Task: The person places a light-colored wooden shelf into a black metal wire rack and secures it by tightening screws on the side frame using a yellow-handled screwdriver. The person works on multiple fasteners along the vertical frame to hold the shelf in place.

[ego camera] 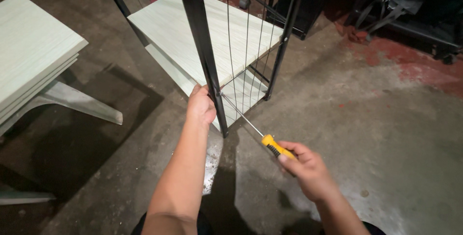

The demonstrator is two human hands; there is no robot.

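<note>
My left hand grips the black metal post of a wire-sided shelf rack, just above its foot. My right hand holds a screwdriver by its yellow and black handle; the long steel shaft runs up and left, with its tip at a screw on the post beside my left hand. Pale wood-grain shelf boards sit inside the rack, one above the other. A second black post stands behind thin wire bars.
A stack of pale boards rests on a white plastic stool at the left. Dark metal frames and equipment stand at the back right. The floor is stained concrete with red patches.
</note>
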